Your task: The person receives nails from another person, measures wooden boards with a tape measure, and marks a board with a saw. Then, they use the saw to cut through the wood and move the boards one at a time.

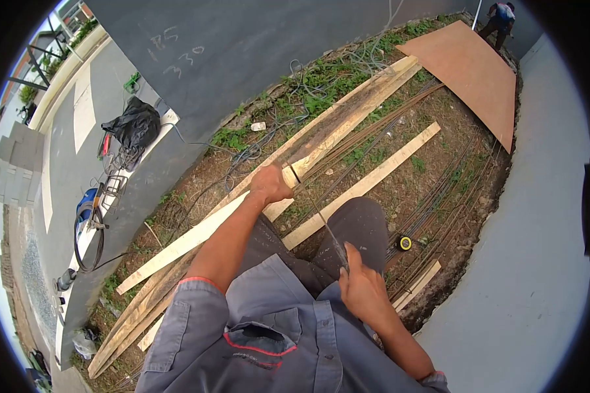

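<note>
My left hand (271, 184) is closed over the edge of a pale wooden plank (206, 234), which lies slantwise in front of my knees. In my right hand (364, 288) is the dark handle of what looks like a hand saw (328, 226), seen nearly edge-on. Its thin blade points away from me, and its far end lies across the timber just right of my left hand. Long stacked timber boards (347, 124) stretch to the upper right. A separate pale plank (373, 180) lies on the ground beyond my right knee.
A yellow-and-black tape measure (405, 243) lies right of my knee, near several rusty steel bars (449, 190). A plywood sheet (469, 72) leans at upper right, with another person (500, 25) behind it. Cables (249, 152) trail along the grey wall (242, 52). A black bag (134, 123) sits on the ledge.
</note>
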Available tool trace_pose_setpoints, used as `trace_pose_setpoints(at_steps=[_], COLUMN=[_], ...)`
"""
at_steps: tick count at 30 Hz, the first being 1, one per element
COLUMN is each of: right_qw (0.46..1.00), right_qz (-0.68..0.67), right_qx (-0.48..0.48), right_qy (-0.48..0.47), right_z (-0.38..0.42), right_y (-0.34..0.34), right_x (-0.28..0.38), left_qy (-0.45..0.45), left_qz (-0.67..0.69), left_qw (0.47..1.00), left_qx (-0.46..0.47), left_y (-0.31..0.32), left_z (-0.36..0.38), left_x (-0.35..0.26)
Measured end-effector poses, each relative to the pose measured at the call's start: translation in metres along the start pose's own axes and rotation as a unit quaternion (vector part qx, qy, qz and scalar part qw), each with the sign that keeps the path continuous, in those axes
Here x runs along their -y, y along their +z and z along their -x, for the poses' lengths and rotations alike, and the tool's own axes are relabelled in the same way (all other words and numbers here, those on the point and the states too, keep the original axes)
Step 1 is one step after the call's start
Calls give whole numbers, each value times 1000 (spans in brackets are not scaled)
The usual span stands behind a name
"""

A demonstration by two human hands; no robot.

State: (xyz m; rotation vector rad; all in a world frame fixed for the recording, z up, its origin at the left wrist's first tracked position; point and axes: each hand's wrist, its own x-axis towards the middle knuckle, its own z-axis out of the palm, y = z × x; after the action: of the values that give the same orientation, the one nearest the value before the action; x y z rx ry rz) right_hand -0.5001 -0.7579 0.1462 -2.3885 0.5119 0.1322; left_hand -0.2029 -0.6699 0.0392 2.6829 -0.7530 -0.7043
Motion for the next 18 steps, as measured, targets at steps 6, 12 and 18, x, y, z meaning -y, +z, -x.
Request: trace_pose_setpoints(at_steps=[6,12,18], right_qw=[1000,997,998], right_qz=[13,-6,4], right_qx=[9,62,40], right_qy=[3,40,42], right_z=[-111,-14,-90], right_y=[35,-6,39], right_x=[-2,6,-13], left_qy=[21,18,27], left_qz=[-21,-1,-4], left_qw=[1000,1000,999], left_qx=[-3,5,21], left_y=[16,9,23], left_z=[6,6,10], left_x=[-3,-1,-5])
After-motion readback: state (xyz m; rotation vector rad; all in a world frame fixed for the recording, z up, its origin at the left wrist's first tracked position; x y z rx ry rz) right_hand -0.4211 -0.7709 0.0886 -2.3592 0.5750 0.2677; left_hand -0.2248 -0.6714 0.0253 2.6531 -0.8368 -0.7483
